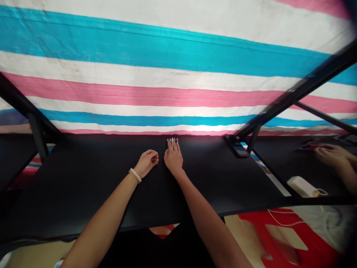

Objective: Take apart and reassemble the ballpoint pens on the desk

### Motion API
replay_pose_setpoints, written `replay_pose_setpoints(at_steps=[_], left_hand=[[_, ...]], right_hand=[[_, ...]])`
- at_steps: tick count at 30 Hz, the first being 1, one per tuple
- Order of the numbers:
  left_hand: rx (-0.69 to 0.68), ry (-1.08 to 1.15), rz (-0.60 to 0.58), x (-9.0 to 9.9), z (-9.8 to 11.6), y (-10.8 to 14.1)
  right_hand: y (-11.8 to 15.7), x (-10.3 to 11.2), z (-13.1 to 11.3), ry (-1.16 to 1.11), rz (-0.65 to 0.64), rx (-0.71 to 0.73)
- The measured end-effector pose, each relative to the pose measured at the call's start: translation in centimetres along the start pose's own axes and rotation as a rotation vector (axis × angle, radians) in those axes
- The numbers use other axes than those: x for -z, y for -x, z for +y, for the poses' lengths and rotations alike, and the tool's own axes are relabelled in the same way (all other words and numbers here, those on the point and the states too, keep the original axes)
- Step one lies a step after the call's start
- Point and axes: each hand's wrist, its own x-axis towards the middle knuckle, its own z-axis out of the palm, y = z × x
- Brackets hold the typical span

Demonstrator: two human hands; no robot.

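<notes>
My left hand (146, 163) loosely curled, empty, resting on the black desk (83, 193); right hand (173, 156) just beside it, flat, open, fingers pointing forward, holding nothing. Desk's long axis runs crosswise under both.

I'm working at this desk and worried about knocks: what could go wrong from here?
The dark flat phone near the far edge of the black desk, right of the right hand, might get knocked off if that hand sweeps sideways. The white coiled bracelet on the left hand might snag on the desk edge.
</notes>
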Motion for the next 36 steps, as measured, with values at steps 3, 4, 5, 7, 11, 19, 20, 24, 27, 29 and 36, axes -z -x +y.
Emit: replay_pose_setpoints(at_steps=[3, 4, 5, 7, 11, 19, 20, 24, 27, 29, 36], left_hand=[[-0.008, 0.005, -0.005, -0.1, 0.1, 0.1], [-0.016, 0.009, -0.009, -0.2, 0.2, 0.2], [-0.025, 0.018, -0.017, -0.2, 0.3, 0.3], [-0.096, 0.028, -0.008, -0.3, 0.7, 0.4], [-0.228, 0.099, 0.049, 0.1, 1.5, 0.1], [-0.204, 0.153, 0.111, 1.0, 2.1, -0.1], [-0.206, 0.145, 0.108, 0.9, 2.1, 0.0], [-0.205, 0.139, 0.098, 0.9, 2.3, 0.2], [-0.213, 0.160, 0.094, 1.4, 2.9, 0.3], [-0.229, 0.178, 0.092, 1.9, 3.3, 0.2], [-0.206, 0.177, 0.120, 2.8, 3.6, -0.3]], right_hand=[[2.5, 0.8, -0.4, -0.014, -0.006, 0.048], [3.5, 1.1, -0.6, -0.018, -0.009, 0.064], [4.6, 1.5, -0.9, -0.021, -0.015, 0.077], [6.9, 2.4, -1.8, -0.026, -0.028, 0.094], [11.9, 4.3, -4.2, -0.041, -0.074, 0.114], [18.5, 5.7, -8.3, -0.086, -0.188, 0.117], [18.8, 5.7, -8.5, -0.093, -0.198, 0.122], [19.2, 5.6, -9.3, -0.105, -0.217, 0.108], [19.0, 5.4, -9.7, -0.098, -0.227, 0.087], [19.0, 5.3, -9.9, -0.096, -0.228, 0.079], [19.0, 5.0, -10.0, -0.137, -0.229, 0.080]])
